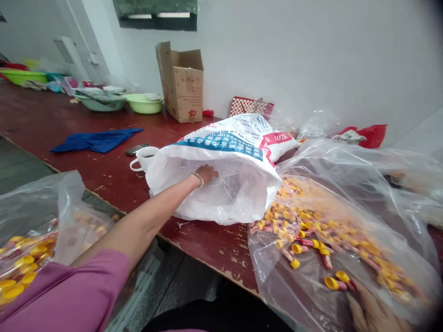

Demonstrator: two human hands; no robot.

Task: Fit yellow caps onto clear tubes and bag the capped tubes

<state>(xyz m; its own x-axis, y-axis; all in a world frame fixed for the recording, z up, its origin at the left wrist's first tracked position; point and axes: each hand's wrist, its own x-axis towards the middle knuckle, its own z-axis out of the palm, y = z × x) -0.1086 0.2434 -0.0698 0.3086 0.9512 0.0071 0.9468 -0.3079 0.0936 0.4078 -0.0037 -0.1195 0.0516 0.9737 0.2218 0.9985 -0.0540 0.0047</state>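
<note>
A white printed sack lies on its side on the table, its wide mouth facing me. Inside that mouth, my left hand reaches in palm down, a beaded bracelet on its wrist. Its fingers look loosely apart near the crumpled clear plastic inside the sack. At the lower right, my right hand has its fingertips on the red ends of two small yellow-capped tubes. Many similar tubes lie in and on a large clear plastic bag around that hand.
Another clear bag of yellow-capped pieces is at the left. A white cup of dark liquid stands beside the sack, near a blue cloth. Behind are an open cardboard box and green basins. The red table has a worn front edge.
</note>
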